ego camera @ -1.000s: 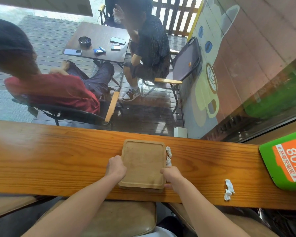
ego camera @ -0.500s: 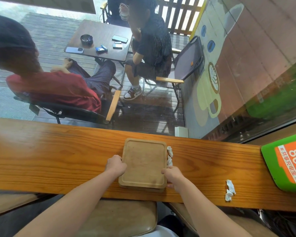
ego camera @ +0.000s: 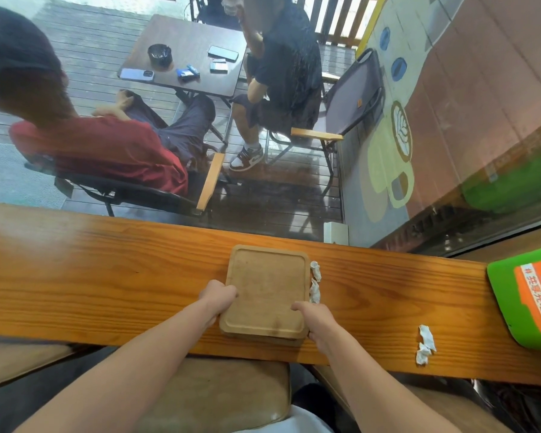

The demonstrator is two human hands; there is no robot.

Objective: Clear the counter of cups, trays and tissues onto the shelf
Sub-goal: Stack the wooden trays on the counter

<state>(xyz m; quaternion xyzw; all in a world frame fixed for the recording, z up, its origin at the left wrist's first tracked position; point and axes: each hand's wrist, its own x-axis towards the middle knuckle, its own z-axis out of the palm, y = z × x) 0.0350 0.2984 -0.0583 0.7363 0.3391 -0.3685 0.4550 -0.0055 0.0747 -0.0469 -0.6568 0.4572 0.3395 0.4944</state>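
Note:
A light wooden tray [ego camera: 267, 289] lies on the long wooden counter [ego camera: 107, 276], stacked on a second tray whose edge shows beneath its near side. My left hand [ego camera: 217, 296] grips the tray's left edge with curled fingers. My right hand [ego camera: 314, 320] grips its right near edge, thumb on the rim. A crumpled white tissue [ego camera: 314, 281] lies against the tray's right side. Another crumpled tissue [ego camera: 425, 343] lies on the counter further right, near the front edge.
A green and orange sign [ego camera: 525, 295] rests on the counter's right end. A window runs along the counter's far edge; outside, two people sit at a dark table. A tan stool cushion [ego camera: 219, 398] is below the counter between my arms.
Both hands keep their hold on the tray's sides. The tray's near end looks slightly raised and shifted toward me; the tissues have not moved.

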